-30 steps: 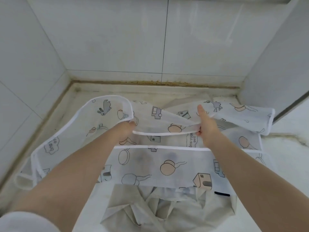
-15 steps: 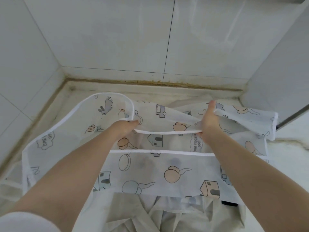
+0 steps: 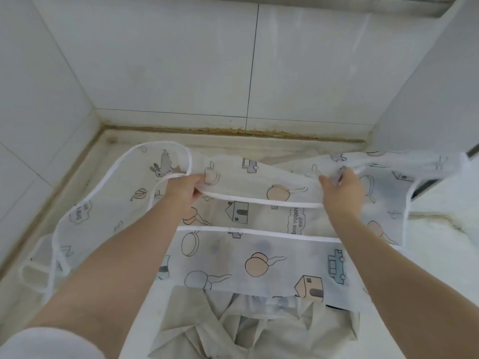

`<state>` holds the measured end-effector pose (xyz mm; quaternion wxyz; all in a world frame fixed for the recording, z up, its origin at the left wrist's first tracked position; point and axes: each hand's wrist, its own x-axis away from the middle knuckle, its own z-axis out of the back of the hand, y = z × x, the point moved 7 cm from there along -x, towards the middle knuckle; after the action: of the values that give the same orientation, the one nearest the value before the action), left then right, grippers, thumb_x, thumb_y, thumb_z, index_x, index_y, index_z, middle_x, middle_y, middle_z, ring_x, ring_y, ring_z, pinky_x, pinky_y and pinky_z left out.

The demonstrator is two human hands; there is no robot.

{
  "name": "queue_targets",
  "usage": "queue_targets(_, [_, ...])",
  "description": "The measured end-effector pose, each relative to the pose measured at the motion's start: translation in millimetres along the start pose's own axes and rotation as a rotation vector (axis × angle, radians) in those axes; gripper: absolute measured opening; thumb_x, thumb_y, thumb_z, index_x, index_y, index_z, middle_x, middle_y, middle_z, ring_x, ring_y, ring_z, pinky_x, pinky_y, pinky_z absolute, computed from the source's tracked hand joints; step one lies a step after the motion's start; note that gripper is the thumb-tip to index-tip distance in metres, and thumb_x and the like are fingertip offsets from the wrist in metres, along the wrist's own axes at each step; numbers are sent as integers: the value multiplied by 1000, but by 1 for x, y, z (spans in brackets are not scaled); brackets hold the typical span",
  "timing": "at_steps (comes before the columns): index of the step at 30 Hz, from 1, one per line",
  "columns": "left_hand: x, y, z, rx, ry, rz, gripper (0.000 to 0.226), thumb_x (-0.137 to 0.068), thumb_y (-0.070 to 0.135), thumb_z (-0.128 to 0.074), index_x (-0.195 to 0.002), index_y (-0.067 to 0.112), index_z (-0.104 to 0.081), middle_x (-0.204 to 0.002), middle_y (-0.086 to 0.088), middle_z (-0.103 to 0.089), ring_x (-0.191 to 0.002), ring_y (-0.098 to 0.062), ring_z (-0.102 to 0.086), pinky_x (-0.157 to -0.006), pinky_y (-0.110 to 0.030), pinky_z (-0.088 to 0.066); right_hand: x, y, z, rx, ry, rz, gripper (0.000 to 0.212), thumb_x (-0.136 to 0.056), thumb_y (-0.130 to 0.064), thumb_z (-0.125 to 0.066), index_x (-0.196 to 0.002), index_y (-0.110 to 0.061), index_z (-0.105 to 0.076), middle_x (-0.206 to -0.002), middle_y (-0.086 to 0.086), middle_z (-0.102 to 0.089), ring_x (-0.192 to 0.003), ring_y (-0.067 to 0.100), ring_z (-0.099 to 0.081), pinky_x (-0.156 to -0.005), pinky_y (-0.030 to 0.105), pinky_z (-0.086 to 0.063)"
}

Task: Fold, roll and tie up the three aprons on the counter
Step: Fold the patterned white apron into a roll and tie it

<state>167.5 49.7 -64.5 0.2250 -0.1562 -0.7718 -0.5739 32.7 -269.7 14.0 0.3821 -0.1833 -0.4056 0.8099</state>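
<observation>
Both hands, left hand (image 3: 184,189) and right hand (image 3: 341,190), are pinching the apron (image 3: 259,257) hem; keep it taut between them while folding.

Bare pale marble bench (image 3: 259,143) lies open behind the white translucent cartoon-print apron (image 3: 259,257), up to the white tiled back wall (image 3: 181,60); tiled walls close both sides, crumpled beige cloth (image 3: 259,330) fills the near edge.

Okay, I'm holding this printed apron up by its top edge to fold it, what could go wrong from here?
The loose white tie loop trailing at the counter's left could get folded inside. The beige apron under the printed apron might drag along. The left hand and right hand could let the thin fabric skew.
</observation>
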Motion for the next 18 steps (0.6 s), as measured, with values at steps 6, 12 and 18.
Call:
queue_targets(6, [38,-47,37,-471,146,339,13,-91,9,-48,-99,0,-54,-76,-11,-60,-54,-19,-61,-43,-22,-52,20,68,10,656,-468,-303,42,-98,-32,-35,-75,-2,-52,-53,10,-55,-39,22,-53,-50,24,-45])
queue_targets(12, [45,-31,38,-902,-106,229,114,-59,49,-84,-145,21,-15,-139,-8,-39,-121,-27,-45,-99,-41,-44,36,31,-12,1071,-551,144,17,-93,-13,-39,-87,-10,-54,-82,5,-57,-71,21,-56,-66,25,-41])
queue_targets(18, [29,4,36,-606,-17,184,140,-21,93,-58,-142,27,-33,-146,-6,-36,-130,-31,-37,-102,-55,-33,65,-20,-91,938,-570,816,50,-97,-21,-43,-144,-21,-26,-154,8,-16,-137,30,-24,-110,41,-26])
